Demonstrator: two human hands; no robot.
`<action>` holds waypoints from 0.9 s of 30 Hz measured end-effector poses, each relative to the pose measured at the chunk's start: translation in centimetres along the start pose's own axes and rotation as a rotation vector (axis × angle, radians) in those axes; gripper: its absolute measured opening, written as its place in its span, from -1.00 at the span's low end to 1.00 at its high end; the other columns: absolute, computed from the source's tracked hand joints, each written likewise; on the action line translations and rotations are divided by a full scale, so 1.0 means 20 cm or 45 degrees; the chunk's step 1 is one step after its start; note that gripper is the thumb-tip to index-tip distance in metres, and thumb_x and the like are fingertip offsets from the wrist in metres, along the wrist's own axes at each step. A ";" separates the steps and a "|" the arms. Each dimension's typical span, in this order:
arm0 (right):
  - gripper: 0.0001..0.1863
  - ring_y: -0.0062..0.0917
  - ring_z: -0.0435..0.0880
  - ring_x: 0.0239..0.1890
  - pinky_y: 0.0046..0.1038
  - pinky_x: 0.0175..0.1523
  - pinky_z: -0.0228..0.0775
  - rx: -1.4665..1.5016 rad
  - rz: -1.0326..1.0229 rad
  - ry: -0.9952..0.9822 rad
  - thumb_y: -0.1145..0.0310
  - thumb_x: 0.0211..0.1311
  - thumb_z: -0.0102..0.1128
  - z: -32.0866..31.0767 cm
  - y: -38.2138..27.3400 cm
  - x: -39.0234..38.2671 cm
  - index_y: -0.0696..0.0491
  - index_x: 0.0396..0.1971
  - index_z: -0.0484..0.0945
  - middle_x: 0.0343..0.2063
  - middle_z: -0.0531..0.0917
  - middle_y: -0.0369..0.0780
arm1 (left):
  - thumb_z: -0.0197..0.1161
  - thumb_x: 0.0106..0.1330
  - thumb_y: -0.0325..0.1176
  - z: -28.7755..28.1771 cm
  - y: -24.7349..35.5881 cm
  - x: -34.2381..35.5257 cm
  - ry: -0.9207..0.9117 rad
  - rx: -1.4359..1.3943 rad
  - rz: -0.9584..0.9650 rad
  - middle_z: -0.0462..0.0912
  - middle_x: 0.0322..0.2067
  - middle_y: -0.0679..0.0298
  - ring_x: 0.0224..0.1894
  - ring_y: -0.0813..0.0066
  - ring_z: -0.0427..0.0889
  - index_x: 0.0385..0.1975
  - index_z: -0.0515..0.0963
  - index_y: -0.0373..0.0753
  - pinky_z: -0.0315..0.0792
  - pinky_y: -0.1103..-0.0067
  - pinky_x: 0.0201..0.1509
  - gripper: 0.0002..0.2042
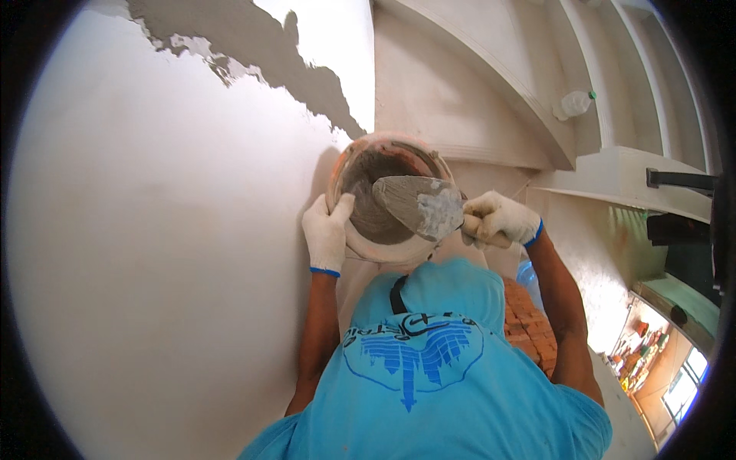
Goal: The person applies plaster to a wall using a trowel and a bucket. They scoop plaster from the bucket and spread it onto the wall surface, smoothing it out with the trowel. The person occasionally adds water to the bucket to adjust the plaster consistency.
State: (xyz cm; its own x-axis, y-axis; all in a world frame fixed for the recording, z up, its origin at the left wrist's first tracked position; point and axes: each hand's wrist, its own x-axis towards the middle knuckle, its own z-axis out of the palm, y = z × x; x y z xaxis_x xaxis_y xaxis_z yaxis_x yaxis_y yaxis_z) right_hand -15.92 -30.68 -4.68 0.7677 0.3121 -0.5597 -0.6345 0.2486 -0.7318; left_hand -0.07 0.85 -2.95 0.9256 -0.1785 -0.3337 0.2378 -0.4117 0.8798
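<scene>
A round bucket with a smeared orange rim holds wet grey mortar. My left hand, in a white knit glove with a blue cuff, grips the bucket's left rim. In my right hand, gloved the same way, is the handle of a trowel. The trowel's blade lies over the bucket's opening, coated with grey mortar and a paler patch. Its handle is partly covered by my fingers. On the white wall at the left, a ragged patch of grey mortar runs down toward the bucket.
Curved pale stairs rise at the upper right, with a clear plastic bottle with a green cap on one step. Red bricks are stacked beside me at the right, near something blue and translucent. A dark bar juts in at the far right.
</scene>
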 end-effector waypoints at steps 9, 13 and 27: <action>-0.20 -0.46 0.73 -0.07 -0.43 0.11 0.59 0.198 -0.440 0.017 0.46 -0.07 0.40 0.35 -0.34 0.14 0.27 0.33 0.52 -0.05 0.69 -0.17 | 0.42 0.42 -0.30 -0.03 -0.01 -0.01 0.009 0.044 -0.029 0.58 -0.46 0.38 -0.38 0.62 0.48 -0.32 0.65 -0.42 0.44 0.50 -0.30 -0.74; -0.23 -0.43 0.72 0.06 -0.36 0.25 0.56 -0.313 -0.817 0.409 0.57 0.06 0.34 0.52 -0.51 0.28 0.13 0.41 0.51 0.00 0.72 -0.16 | 0.43 0.41 -0.29 -0.05 -0.01 -0.03 -0.012 0.079 -0.019 0.60 -0.46 0.38 -0.39 0.61 0.49 -0.32 0.65 -0.42 0.45 0.51 -0.29 -0.74; -0.21 -0.12 0.75 -0.06 -0.28 0.05 0.59 -0.762 -1.307 0.954 0.61 0.03 0.44 0.84 -0.73 0.61 0.06 0.38 0.52 -0.06 0.69 -0.03 | 0.41 0.39 -0.34 -0.03 -0.01 -0.06 -0.040 -0.095 -0.033 0.32 -0.51 0.52 -0.43 0.67 0.28 -0.54 0.41 -0.25 0.24 0.58 -0.39 -0.68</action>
State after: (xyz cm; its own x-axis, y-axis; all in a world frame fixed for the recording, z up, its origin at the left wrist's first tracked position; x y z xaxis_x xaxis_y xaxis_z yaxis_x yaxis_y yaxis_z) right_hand 1.12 -15.00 5.70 0.8445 -0.3719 0.3853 0.2184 -0.4177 -0.8819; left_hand -1.02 1.66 -2.52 0.9096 -0.1971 -0.3658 0.2836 -0.3490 0.8932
